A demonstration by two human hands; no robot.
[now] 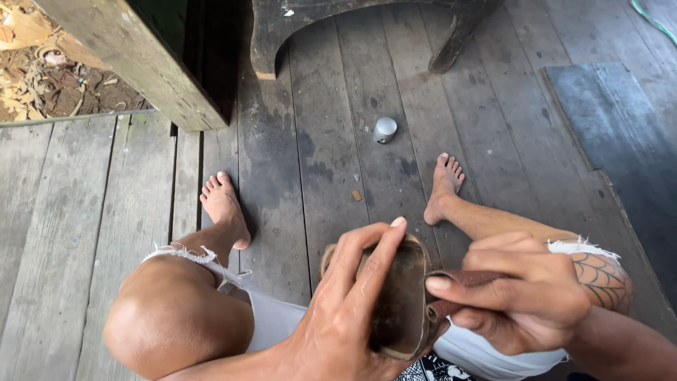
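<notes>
I see left hand (345,310) gripping brown sandal (398,303), lower centre of frame, fingers closed over sole. Right hand (522,293) pinching strap (458,279). Strap-fitting step, I judge; next needs steady pull.

Two hands: left (345,310), right (522,293); one brown sandal (398,303); one small metal cup (384,130); two bare feet (226,208).

I see weathered, matt grey wooden floor planks (127,212), rough-grained; a worn brown leather sandal (403,296), its sole dull and scuffed; a small can (385,130) of smooth, faintly shiny metal; frayed pale cloth shorts (275,317).
</notes>
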